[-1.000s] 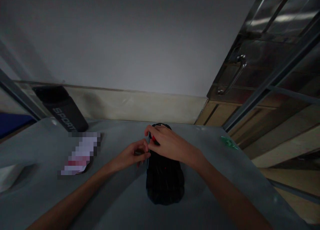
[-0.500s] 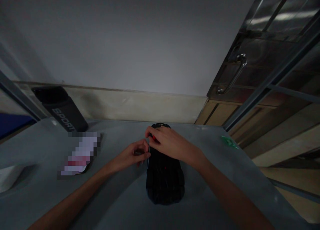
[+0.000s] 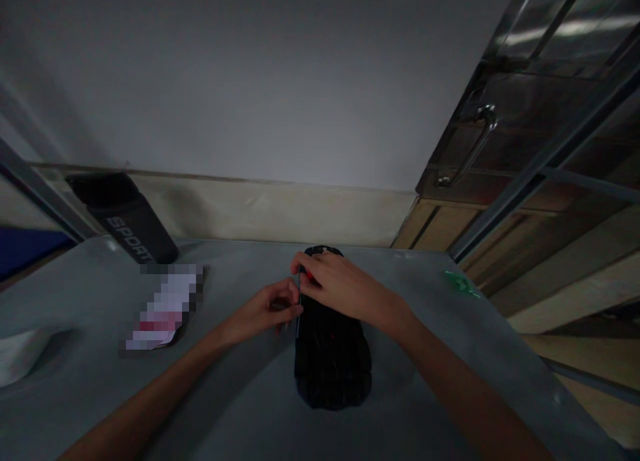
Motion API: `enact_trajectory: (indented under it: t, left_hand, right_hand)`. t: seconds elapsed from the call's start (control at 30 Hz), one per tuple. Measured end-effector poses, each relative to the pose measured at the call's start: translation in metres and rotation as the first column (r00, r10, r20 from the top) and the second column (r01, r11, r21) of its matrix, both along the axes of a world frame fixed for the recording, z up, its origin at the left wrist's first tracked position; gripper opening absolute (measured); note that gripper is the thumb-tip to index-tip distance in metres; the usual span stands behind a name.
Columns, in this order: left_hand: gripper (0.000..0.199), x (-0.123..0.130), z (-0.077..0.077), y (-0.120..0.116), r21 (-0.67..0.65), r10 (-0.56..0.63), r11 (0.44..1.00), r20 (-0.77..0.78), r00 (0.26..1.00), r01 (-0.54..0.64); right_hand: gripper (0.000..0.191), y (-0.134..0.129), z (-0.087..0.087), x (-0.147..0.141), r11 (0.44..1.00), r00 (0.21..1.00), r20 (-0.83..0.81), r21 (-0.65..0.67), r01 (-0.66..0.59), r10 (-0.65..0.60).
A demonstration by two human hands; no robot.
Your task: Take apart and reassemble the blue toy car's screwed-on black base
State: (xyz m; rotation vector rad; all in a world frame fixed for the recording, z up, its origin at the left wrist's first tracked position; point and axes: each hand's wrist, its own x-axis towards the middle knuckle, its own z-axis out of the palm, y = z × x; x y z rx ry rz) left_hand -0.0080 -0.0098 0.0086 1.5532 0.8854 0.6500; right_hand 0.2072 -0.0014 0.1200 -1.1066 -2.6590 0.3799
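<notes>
A dark toy car (image 3: pixel 333 364) lies lengthwise on the grey table, its far end partly covered by my right hand. My right hand (image 3: pixel 333 281) reaches over the top with its fingers bent down at the car's left side. A small patch of red shows beside its thumb and fingers; what it belongs to is unclear. Curled at the car's left edge, my left hand (image 3: pixel 275 306) touches it with thumb and fingertips. A thin pale strip runs along that edge between the hands. The dim light hides the car's details.
A black case marked SPORT (image 3: pixel 133 217) leans at the back left. Nearer lies a blurred-out flat item (image 3: pixel 165 307), with a white object (image 3: pixel 23 354) at the left edge. A green wrapper (image 3: pixel 461 283) sits at right. The grey table (image 3: pixel 240 407) meets a wall behind.
The whole view shifts slightly. Both hands stay at the toy car, with hardly any visible movement of the fingers.
</notes>
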Motion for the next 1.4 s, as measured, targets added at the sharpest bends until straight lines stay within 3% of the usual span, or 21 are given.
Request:
enact_trajectory:
  t: [0.83, 1.1, 1.2, 1.4]
  left_hand:
    - [0.044, 0.0007, 0.0044, -0.0025, -0.006, 0.016, 1.0, -0.022, 1.0, -0.016]
    - [0.045, -0.0003, 0.0022, -0.0002, -0.009, 0.001, 1.0, -0.027, 1.0, -0.001]
    - [0.047, -0.0003, 0.0016, 0.0001, -0.014, 0.006, 1.0, -0.018, 1.0, -0.006]
    - [0.046, 0.0006, 0.0012, -0.0006, -0.01, 0.002, 1.0, -0.006, 1.0, -0.002]
  right_hand:
    - [0.016, -0.0004, 0.0007, 0.0006, 0.999, 1.0, 0.009, 0.03, 0.025, -0.025]
    - [0.029, -0.0003, -0.0011, -0.0005, 1.0, 0.999, -0.032, -0.005, 0.023, -0.023]
    - [0.026, -0.0007, -0.0006, 0.0003, 1.0, 0.999, -0.052, -0.007, -0.006, 0.006]
    - [0.021, -0.0011, 0.0009, 0.0015, 0.998, 0.998, 0.023, 0.021, 0.054, -0.055]
